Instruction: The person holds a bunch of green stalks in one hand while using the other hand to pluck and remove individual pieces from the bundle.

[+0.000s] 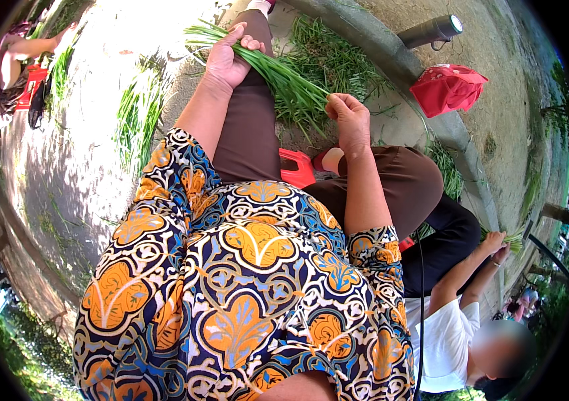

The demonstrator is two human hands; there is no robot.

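Note:
My left hand [229, 57] is wrapped around a bunch of long, flat green leaves [284, 72], which look like garlic chives. The pale stem ends stick out beyond that fist at the upper left. The leaves slant down to the right across my brown trouser leg [247, 128]. At their tip end, my right hand [349, 118] pinches leaf tips between thumb and fingers. A heap of loose green leaves [329, 55] lies on the ground just beyond the bunch. Further left, another pile of the long leaves [139, 110] rests on the sunlit ground.
A concrete kerb [384, 42] curves along the right, with a dark cylinder [430, 31] and a red cloth item [447, 90] on it. A red plastic stool [298, 168] shows between my legs. Another person's hands [497, 245] hold greens at right; someone's arm [31, 47] is at far left.

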